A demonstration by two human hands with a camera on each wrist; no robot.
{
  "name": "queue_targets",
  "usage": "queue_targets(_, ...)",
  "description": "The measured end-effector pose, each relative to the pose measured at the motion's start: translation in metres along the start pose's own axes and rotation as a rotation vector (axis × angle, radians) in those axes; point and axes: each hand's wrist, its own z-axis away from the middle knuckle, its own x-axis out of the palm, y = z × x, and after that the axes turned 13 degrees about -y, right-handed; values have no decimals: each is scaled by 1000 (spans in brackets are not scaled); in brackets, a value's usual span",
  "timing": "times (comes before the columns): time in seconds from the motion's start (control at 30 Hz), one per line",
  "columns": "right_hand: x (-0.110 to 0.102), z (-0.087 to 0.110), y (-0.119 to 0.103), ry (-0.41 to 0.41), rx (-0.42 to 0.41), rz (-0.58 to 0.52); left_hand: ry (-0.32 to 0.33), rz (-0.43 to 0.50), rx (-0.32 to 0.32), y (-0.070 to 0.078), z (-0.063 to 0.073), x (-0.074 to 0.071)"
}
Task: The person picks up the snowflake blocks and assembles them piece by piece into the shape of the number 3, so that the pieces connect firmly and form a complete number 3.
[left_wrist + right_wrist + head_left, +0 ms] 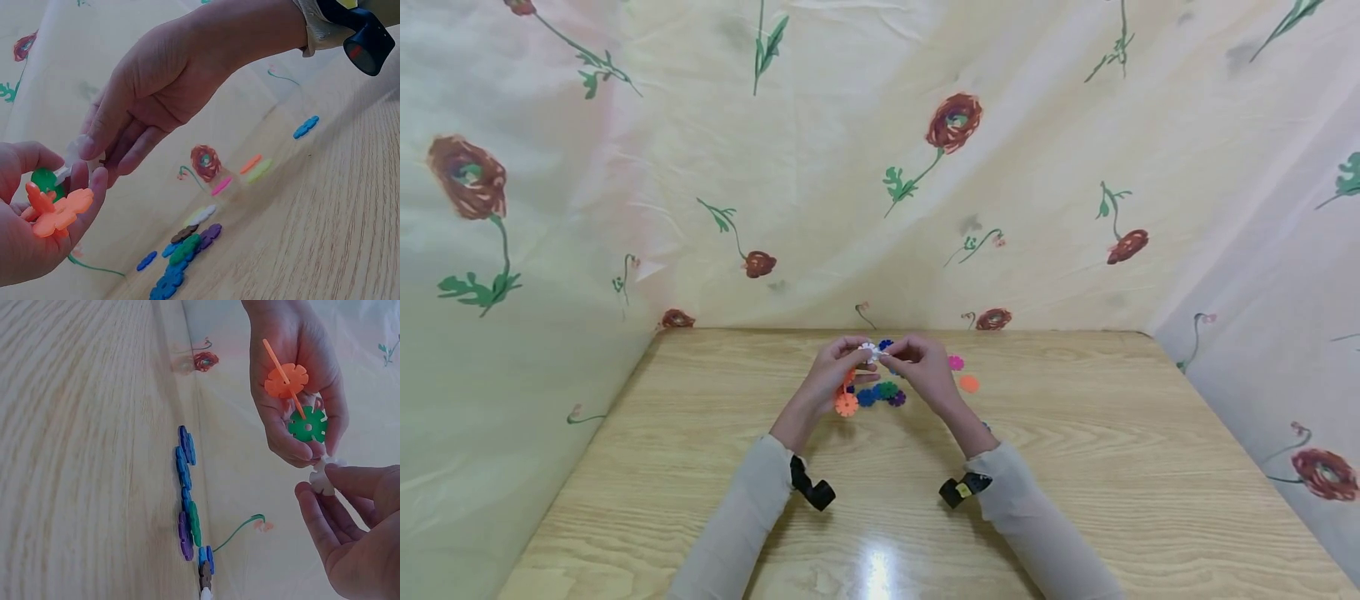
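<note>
Both hands are raised above the table and meet fingertip to fingertip. My left hand (pixel 829 377) holds a joined cluster of notched plastic snowflake discs: orange discs (pixel 286 380) fitted crosswise, and a green disc (pixel 307 424) slotted to them. At the green disc's far side, a white disc (pixel 322 477) is pinched between the thumb and fingers of my right hand (pixel 927 373). White also shows at the left fingertips in the head view; whether it is one white disc or two, I cannot tell. Fingers partly hide the join.
Loose discs lie on the wooden table (pixel 1097 467) beneath and behind the hands: blue (pixel 166 285), green (pixel 185 249), purple (pixel 210 235), brown (pixel 184 234). Farther right are pink (pixel 956 362) and orange (pixel 969 383) ones. A flowered cloth (pixel 820 167) hangs behind the table.
</note>
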Motion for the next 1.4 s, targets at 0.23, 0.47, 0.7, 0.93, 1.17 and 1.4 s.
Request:
queue_targets(0.23, -4, 0, -1, -73, 41, 40, 7, -4, -9, 4, 2, 0)
queue_targets(0.47, -17, -1, -4, -160, 113, 83, 41, 11, -21, 7, 1, -6)
queue_targets(0.7, -33, -1, -3, -259, 160, 176, 31, 24, -1, 7, 2, -11)
queue_targets(0.93, -45, 2, 1, -358, 166, 241, 53, 22, 7, 8, 2, -14)
queue_targets(1.17, -60, 14, 7, -445, 201, 342, 53, 37, 3, 9, 1, -15)
queue_targets(1.4, -77, 28, 17, -510, 211, 400, 46, 42, 4, 9, 2, -17)
